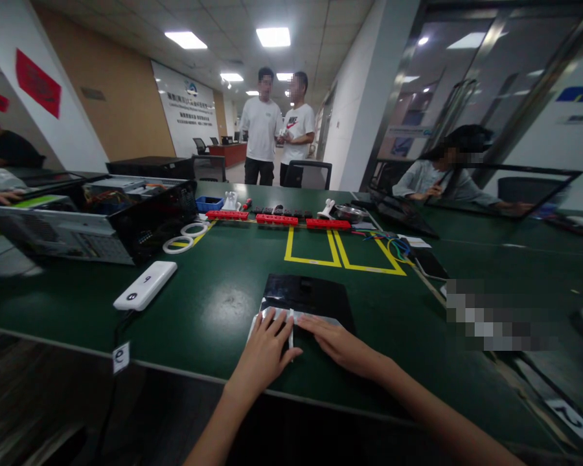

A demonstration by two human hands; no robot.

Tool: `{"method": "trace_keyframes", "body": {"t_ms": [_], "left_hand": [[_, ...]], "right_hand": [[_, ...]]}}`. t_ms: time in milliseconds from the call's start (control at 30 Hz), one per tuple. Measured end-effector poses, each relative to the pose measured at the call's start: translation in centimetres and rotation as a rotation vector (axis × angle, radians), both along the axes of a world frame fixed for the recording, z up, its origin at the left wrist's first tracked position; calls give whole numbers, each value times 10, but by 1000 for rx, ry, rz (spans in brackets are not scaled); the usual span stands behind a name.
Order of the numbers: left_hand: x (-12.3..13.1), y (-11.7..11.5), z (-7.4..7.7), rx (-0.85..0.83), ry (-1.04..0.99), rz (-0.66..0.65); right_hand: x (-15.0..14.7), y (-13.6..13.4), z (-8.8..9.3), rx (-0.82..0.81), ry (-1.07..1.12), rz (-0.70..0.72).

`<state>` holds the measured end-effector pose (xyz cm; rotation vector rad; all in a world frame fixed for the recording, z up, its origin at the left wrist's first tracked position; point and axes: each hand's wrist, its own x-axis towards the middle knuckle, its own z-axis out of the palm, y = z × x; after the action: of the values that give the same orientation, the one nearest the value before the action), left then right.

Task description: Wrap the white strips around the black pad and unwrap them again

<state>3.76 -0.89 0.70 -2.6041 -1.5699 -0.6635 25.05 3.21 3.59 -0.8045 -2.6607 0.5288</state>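
A glossy black panel (315,294) with a small raised block near its far edge lies on the green tabletop in front of me. Along its near side runs a pale, shiny strip (328,318). My left hand (267,343) rests on the left part of this strip, fingers spread and thumb pointing right. On the other side, my right hand (328,336) presses down with its fingers stretched out flat. Between the hands a narrow white strip (291,330) points toward me; whether fingers touch it I cannot tell.
An opened computer case (126,220) stands at the left, with a white power bank (146,285) nearer. Two white rings (178,244), red racks (276,220) and yellow tape outlines (340,259) lie farther back. Coloured wires (398,249) and a phone (430,264) are rightward. Other people are nearby.
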Motion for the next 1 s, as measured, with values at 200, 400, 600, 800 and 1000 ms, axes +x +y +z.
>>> {"method": "trace_keyframes", "body": {"t_ms": [200, 400, 600, 800, 1000], "left_hand": [[3, -1, 2, 19, 31, 22], [5, -1, 3, 38, 30, 37], [5, 5, 8, 47, 50, 37], [-1, 7, 13, 29, 19, 69], [-19, 11, 17, 22, -155, 30]], "right_hand": [[3, 0, 0, -25, 39, -15], [6, 0, 3, 3, 75, -48], [5, 2, 6, 10, 70, -63], [8, 8, 6, 110, 58, -93], [-7, 17, 21, 203, -31, -62]]}}
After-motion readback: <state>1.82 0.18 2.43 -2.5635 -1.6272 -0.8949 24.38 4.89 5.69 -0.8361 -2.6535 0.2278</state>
